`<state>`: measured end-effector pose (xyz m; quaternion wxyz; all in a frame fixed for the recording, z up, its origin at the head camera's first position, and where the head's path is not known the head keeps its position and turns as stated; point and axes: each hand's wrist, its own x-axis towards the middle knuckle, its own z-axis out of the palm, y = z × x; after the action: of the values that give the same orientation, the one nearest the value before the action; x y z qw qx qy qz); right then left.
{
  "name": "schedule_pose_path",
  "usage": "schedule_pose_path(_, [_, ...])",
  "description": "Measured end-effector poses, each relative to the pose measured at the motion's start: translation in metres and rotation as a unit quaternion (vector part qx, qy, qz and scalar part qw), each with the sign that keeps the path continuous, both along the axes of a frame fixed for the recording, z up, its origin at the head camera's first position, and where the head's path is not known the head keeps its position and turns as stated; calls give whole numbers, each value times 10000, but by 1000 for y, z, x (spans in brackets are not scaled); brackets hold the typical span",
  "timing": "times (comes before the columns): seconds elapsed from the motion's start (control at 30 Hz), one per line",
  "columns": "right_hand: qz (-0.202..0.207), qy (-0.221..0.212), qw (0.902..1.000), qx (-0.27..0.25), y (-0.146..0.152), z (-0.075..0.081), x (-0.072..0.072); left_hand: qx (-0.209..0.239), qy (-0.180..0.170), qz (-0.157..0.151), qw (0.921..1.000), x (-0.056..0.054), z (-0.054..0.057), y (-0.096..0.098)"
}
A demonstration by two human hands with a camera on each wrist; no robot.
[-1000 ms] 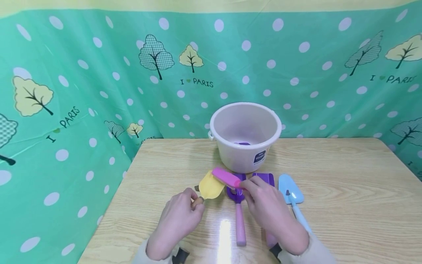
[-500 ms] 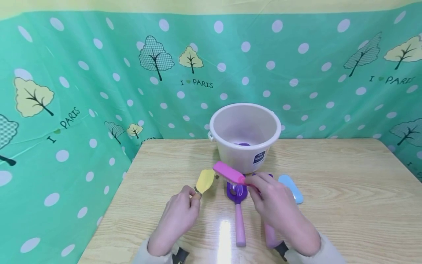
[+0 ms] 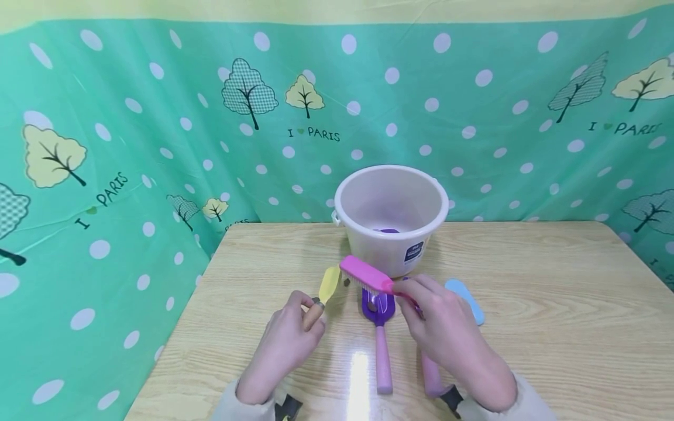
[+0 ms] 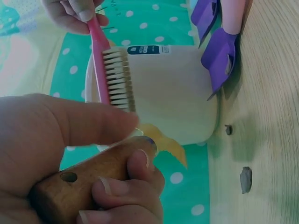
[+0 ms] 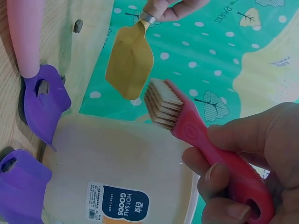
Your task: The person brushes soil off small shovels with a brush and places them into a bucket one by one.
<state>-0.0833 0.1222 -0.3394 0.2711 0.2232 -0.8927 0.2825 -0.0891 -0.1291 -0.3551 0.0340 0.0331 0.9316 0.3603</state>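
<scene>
My left hand [image 3: 289, 336] grips the wooden handle of a small yellow trowel [image 3: 329, 283], its blade turned nearly edge-on in the head view. In the right wrist view, that blade's flat yellow face looks bare. A pink brush [image 3: 365, 275] with pale bristles is in my right hand [image 3: 439, 318], fingers curled round its handle. The brush head is raised in front of the bucket, bristles downward, a short way right of the trowel's tip. Small dark lumps [image 4: 245, 180] lie on the table below the trowel; another lump [image 4: 228, 129] lies closer to the bucket.
A white bucket [image 3: 368, 248] stands at the back, something purple [image 3: 389, 230] inside. Before it lies a purple trowel [image 3: 380, 316] with a pink handle, a dark lump on its blade. A second purple trowel [image 5: 25, 186] and a light blue trowel [image 3: 466, 298] are partly hidden by my right hand.
The brush has lifted off the yellow blade and shifted slightly right with my right hand. The yellow trowel has rolled from face-up to edge-on, and a dark lump now shows beside its tip.
</scene>
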Motion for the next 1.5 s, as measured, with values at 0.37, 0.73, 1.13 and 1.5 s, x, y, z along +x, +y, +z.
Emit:
schedule_pose_path(0.37, [40, 8, 10000, 15, 0, 0, 0, 38, 143, 83, 9999, -2, -2, 0])
schedule_pose_path(0.73, [115, -69, 9999, -68, -3, -1, 0, 494, 529, 137, 9973, -3, -4, 0])
schedule_pose_path(1.13, [558, -291, 9976, -284, -12, -6, 1, 533, 388, 173, 9977, -3, -4, 3])
schedule_pose_path(1.5, [825, -590, 9940, -400, -19, -11, 2, 802, 161, 101, 9966, -2, -2, 3])
